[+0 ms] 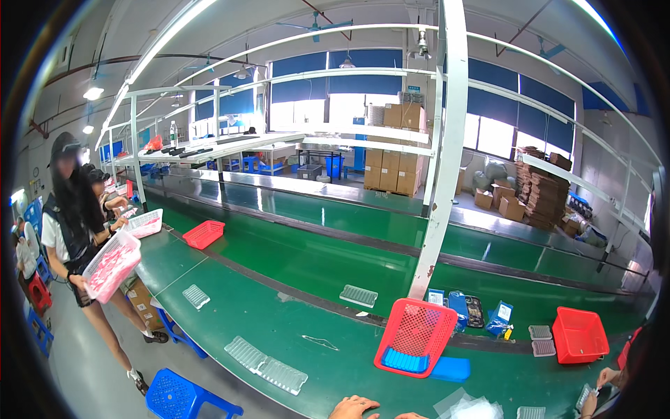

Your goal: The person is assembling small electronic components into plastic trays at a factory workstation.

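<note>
Our L hand (354, 407) is at btm ctr of the frame, at the green surface (237, 300), fingers loosely extended, w/ nothing seen in its grip. Only a sliver of our R hand (410, 416) shows at the btm edge; we can't tell how far open it is or if it has hold of anything. Near it, btm ctr-right, we've a pile of clear plastic sheets (471, 408). Above: a tilted red basket (421, 320) w/ blue packs (405, 360) inside. Lower R, a co-worker (608, 378) holds a clear tray (583, 396); mid-L, a standing person (73, 209) carries a pale basket (130, 241).
</note>
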Action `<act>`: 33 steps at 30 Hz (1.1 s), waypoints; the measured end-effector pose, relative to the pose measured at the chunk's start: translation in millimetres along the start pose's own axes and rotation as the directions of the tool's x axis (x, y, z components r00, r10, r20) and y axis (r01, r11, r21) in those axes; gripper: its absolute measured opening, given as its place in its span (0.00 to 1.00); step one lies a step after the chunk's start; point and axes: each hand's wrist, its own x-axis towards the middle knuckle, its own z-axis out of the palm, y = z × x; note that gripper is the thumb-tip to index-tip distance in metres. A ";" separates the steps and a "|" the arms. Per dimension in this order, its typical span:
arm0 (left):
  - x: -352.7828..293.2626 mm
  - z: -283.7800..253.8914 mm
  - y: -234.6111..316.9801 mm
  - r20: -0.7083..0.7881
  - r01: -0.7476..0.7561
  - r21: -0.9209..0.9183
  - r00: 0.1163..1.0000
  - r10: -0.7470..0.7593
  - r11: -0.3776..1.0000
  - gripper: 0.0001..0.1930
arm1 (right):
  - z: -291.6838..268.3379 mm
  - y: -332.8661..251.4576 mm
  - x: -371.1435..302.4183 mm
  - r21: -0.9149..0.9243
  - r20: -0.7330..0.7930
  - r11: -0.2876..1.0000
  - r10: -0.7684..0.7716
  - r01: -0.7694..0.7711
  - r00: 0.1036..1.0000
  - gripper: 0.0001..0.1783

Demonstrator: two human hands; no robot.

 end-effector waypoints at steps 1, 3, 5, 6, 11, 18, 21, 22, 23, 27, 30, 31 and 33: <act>-0.1 -0.1 0.4 0.002 0.001 0.002 1.000 -0.001 1.000 0.17 | -0.2 0.2 -0.1 0.003 0.000 1.000 0.001 -0.001 1.000 0.06; -0.9 -0.1 2.0 -0.006 0.003 -0.007 1.000 -0.003 1.000 0.17 | -2.4 -1.2 0.1 0.003 0.022 1.000 0.015 -0.015 1.000 0.06; -0.6 -0.3 3.0 -0.006 0.007 -0.008 1.000 -0.007 1.000 0.17 | -4.8 -4.3 0.8 0.007 0.027 1.000 0.019 -0.019 0.999 0.06; -0.4 0.0 3.4 -0.008 0.008 -0.010 1.000 -0.008 1.000 0.17 | -5.8 -4.9 0.9 0.009 0.029 1.000 0.020 -0.021 0.999 0.06; -0.5 0.3 1.4 -0.007 0.000 0.007 1.000 0.000 1.000 0.17 | -5.4 -4.8 1.0 0.014 0.032 1.000 0.020 -0.020 0.999 0.06; 0.0 0.0 -0.3 -0.011 -0.003 -0.001 1.000 0.003 1.000 0.17 | -8.3 -12.6 2.6 0.046 0.025 0.999 -0.021 0.020 0.999 0.05; 0.1 -0.4 0.1 -0.014 -0.005 -0.006 1.000 0.005 1.000 0.17 | -9.4 -15.9 2.6 0.022 0.016 1.000 -0.018 0.017 1.000 0.05; 0.2 0.8 -0.3 -0.018 -0.002 -0.004 1.000 0.002 1.000 0.17 | -10.2 -15.6 2.3 0.023 0.019 1.000 -0.022 0.021 1.000 0.05; 0.1 3.0 -1.0 -0.020 -0.005 -0.013 1.000 0.005 1.000 0.17 | -10.9 -13.9 2.1 0.012 0.020 1.000 -0.025 0.024 0.999 0.05; -0.1 4.7 -3.6 -0.021 -0.014 -0.005 1.000 0.013 1.000 0.17 | -10.6 -14.7 1.7 0.007 0.015 1.000 -0.021 0.021 1.000 0.05; -0.4 3.1 -2.2 -0.027 -0.022 0.002 0.999 0.022 1.000 0.17 | -10.2 -14.0 1.7 0.000 0.037 1.000 0.001 -0.001 0.999 0.05; -0.5 3.0 -2.0 -0.028 -0.021 0.002 0.999 0.021 1.000 0.17 | -10.4 -14.3 1.8 0.000 0.038 1.000 0.000 0.000 0.999 0.05; -0.8 2.6 -1.9 -0.028 -0.024 0.011 0.999 0.024 1.000 0.17 | -11.0 -15.4 1.2 -0.002 0.035 1.000 -0.016 0.016 0.999 0.05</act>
